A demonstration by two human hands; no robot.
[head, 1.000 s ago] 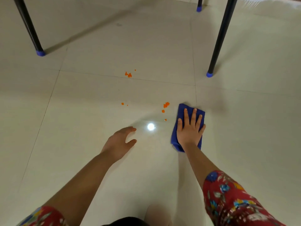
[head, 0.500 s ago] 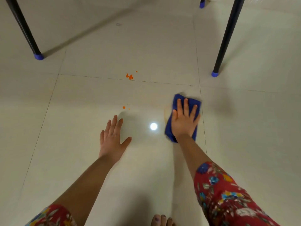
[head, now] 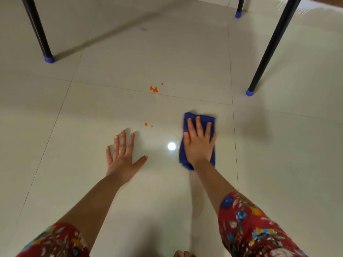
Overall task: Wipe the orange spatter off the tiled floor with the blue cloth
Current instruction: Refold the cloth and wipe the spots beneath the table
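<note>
A folded blue cloth (head: 190, 118) lies on the pale tiled floor (head: 167, 52). My right hand (head: 199, 143) presses flat on top of it, fingers spread. My left hand (head: 121, 156) rests palm down on the bare floor to the left, fingers apart, holding nothing. An orange spatter cluster (head: 153, 89) sits on a grout line ahead of both hands. Two small orange drops (head: 146, 124) lie just beyond my left hand's fingertips, left of the cloth.
Black table legs with blue caps stand at the far left (head: 48, 59), the right (head: 249, 92) and the far back (head: 238, 15). A bright light reflection (head: 171, 146) shines on the tile between my hands. Toes show at the bottom edge (head: 182, 254).
My right hand slid the cloth left over the orange drops that lay beside it; those drops no longer show. My left hand came down flat on the floor with its fingers spread.
</note>
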